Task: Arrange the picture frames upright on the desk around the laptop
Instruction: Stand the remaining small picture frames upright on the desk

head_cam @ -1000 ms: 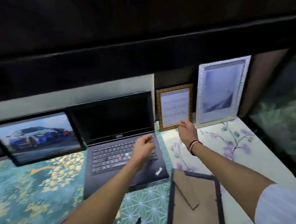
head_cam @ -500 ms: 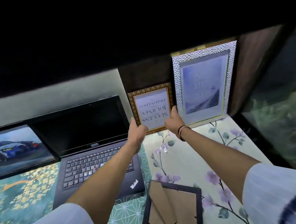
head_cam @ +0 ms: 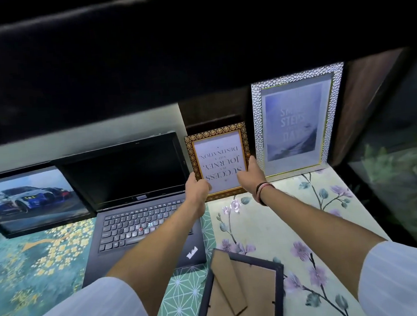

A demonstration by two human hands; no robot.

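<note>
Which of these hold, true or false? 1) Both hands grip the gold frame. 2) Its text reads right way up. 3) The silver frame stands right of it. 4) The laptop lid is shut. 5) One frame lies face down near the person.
1) True: left hand and right hand hold the gold frame.
2) False: the text is upside down.
3) True: silver frame.
4) False: the laptop is open, screen dark.
5) True: dark frame, backing and stand showing.
</note>
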